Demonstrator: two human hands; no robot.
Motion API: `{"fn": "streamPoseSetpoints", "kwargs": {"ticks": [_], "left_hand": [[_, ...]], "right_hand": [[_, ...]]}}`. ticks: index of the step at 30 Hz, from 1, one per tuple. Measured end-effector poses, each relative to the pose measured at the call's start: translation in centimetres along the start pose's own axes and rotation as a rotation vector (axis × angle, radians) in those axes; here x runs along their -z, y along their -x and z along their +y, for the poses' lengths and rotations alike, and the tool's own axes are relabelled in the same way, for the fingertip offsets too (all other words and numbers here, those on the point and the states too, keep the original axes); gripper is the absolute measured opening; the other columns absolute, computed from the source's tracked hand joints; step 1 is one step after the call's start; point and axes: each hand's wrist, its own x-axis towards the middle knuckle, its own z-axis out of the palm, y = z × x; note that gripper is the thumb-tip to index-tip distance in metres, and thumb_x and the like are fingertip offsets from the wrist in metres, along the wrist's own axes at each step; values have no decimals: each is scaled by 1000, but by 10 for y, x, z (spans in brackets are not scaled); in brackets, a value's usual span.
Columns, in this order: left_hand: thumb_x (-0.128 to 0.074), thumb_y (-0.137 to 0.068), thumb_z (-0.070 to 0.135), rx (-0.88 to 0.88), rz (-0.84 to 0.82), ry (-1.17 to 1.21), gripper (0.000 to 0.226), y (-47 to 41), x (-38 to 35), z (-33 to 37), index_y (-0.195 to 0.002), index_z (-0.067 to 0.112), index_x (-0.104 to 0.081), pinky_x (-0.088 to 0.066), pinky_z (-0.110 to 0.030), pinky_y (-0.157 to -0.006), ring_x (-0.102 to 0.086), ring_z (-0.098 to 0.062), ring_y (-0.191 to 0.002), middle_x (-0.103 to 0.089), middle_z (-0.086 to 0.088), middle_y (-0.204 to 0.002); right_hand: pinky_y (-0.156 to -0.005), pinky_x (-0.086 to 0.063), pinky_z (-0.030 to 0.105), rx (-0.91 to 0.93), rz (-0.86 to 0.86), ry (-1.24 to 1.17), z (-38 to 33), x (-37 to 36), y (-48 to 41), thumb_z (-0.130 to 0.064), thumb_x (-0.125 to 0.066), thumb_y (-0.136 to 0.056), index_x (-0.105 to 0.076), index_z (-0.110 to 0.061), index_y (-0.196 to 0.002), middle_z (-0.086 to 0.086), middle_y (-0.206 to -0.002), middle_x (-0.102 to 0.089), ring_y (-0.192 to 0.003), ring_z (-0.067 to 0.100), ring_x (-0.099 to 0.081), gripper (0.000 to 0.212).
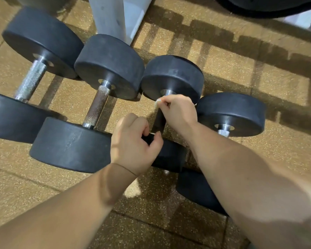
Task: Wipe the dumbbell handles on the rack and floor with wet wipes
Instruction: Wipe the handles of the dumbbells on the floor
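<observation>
Weights: matt black rubber, I'd say.
Handles: rough knurled metal, I see.
Floor: grainy speckled tan tiles.

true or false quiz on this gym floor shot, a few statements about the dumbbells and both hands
1. Four dumbbells lie on the floor. True.
2. The right hand grips a white wipe at the third dumbbell's handle, counting from the left. True.
3. The left hand lies flat on the floor. False: its fingers curl round the near end of that same handle.
4. The leftmost handle is wrapped in a wipe. False: it is bare knurled metal.
5. The dumbbell heads are red. False: they are black.
</observation>
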Motion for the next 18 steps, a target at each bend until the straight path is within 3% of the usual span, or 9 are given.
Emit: {"fn": "streamPoseSetpoints", "kwargs": {"ticks": [2, 6, 9, 12, 18], "left_hand": [[-59, -79, 37, -13, 3, -10, 31, 0, 0, 0, -68, 15, -40, -35, -39, -63, -39, -23, -70, -40, 1, -74], [-60, -80, 35, -37, 7, -23, 30, 0, 0, -1, -69, 18, -39, -30, -33, -65, -39, -21, -72, -38, 3, -74], [-60, -80, 35, -43, 13, -18, 30, 0, -1, -2, -69, 19, -38, -29, -32, -66, -37, -20, -71, -37, 4, -74], [-61, -80, 34, -40, 22, -11, 29, 0, -1, -1, -69, 18, -39, -32, -33, -65, -38, -20, -71, -38, 4, -73], [-62, -79, 34, -55, 31, -28, 28, 0, -2, -3, -69, 16, -42, -37, -38, -68, -42, -23, -74, -40, 2, -74]], "right_hand": [[-78, -55, 37, 53, -72, -73, 1, 6, 20, -38, -61, -94, -79, -34, -91, -8, -90, -74, -85, 16, -66, 18], [-82, -55, 35, 124, -229, -111, 5, 15, 33, -38, -67, -92, -79, -36, -96, -12, -98, -76, -90, 9, -68, 13], [-85, -54, 31, 71, -95, -25, 5, 14, -3, -40, -57, -93, -78, -40, -90, -14, -99, -75, -93, 11, -67, 21], [-87, -51, 29, -93, -31, -47, 4, 13, -18, -36, -59, -96, -79, -29, -97, -8, -100, -75, -95, 15, -65, 22], [-83, -53, 29, 230, -423, -58, 3, 16, 21, -37, -70, -92, -79, -32, -99, -13, -101, -75, -91, 6, -66, 13]]}}
